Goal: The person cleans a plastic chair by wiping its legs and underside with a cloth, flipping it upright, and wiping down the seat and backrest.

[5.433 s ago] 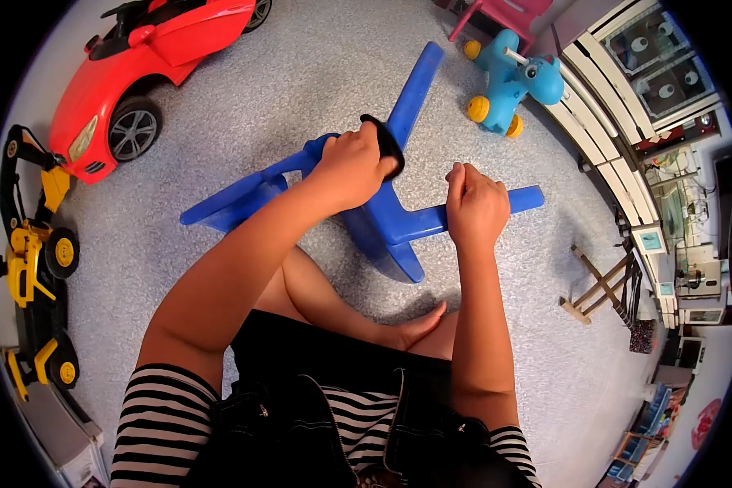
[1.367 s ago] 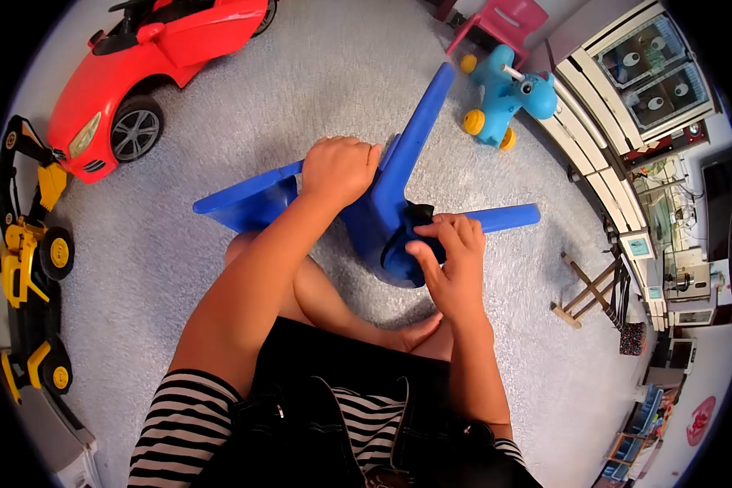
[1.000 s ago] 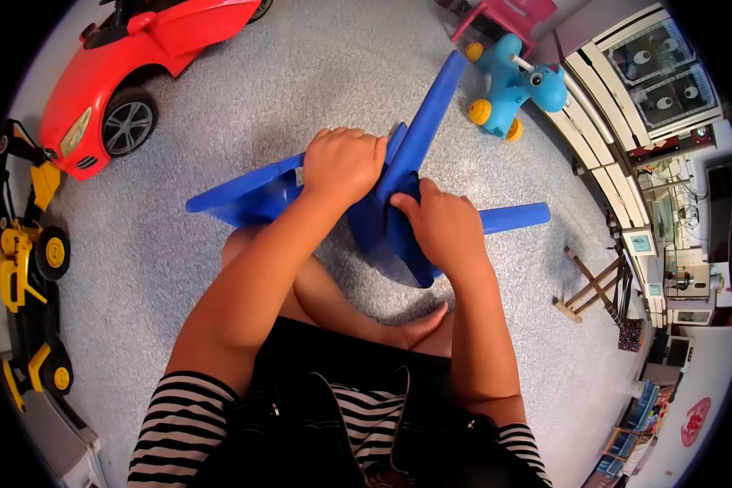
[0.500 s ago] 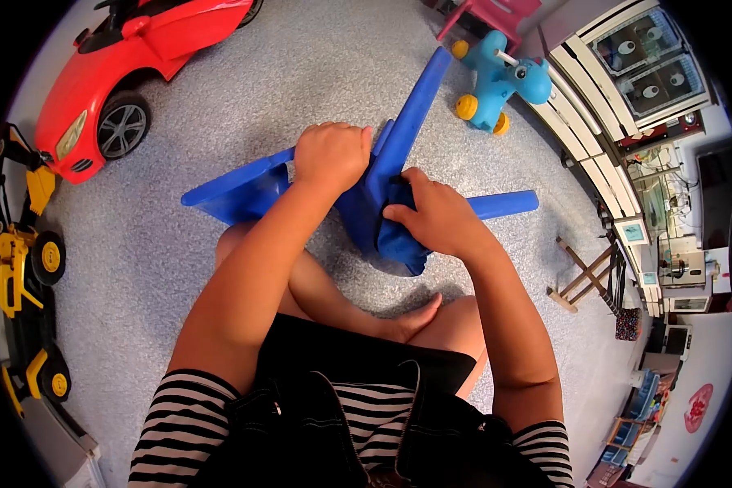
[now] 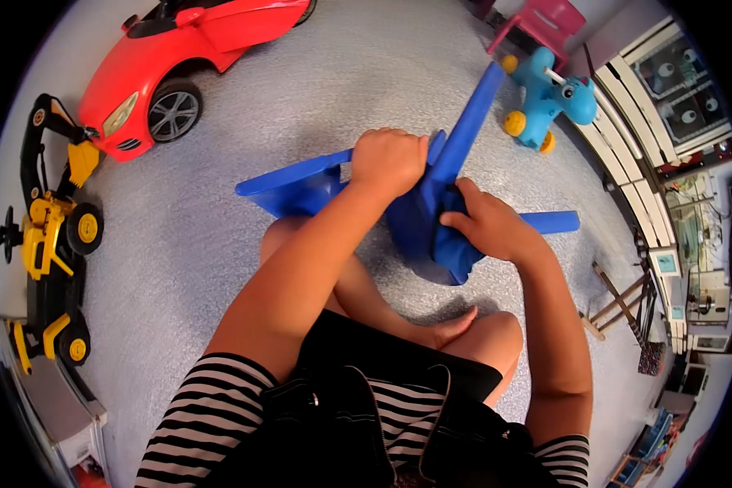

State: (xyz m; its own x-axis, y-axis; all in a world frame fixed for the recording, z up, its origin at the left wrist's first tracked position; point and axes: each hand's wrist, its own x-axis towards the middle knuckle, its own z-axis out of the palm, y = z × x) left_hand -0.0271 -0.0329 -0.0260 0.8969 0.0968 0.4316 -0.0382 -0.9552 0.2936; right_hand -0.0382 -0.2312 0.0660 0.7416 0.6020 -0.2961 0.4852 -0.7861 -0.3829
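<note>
A small blue plastic chair (image 5: 411, 232) lies tipped over on the floor in front of my crossed legs, its legs pointing up and out to the right. My left hand (image 5: 389, 161) is closed around a part of the chair near its middle. Under my right hand (image 5: 496, 224) is a dark blue cloth (image 5: 457, 250), bunched against the chair's side. The fingers of that hand are bent around the cloth, and the thumb presses on it. Part of the cloth hangs down below the hand.
A red toy car (image 5: 220, 37) stands at the upper left, with a yellow and black toy excavator (image 5: 45, 236) below it. A blue ride-on animal (image 5: 537, 98) and a pink chair (image 5: 549, 24) are at the upper right. A folding stool (image 5: 622, 305) stands near the white cabinets (image 5: 638, 195).
The whole view has shifted, so the chair, both hands and the surroundings appear farther right. Both hands keep their holds on the chair and the cloth.
</note>
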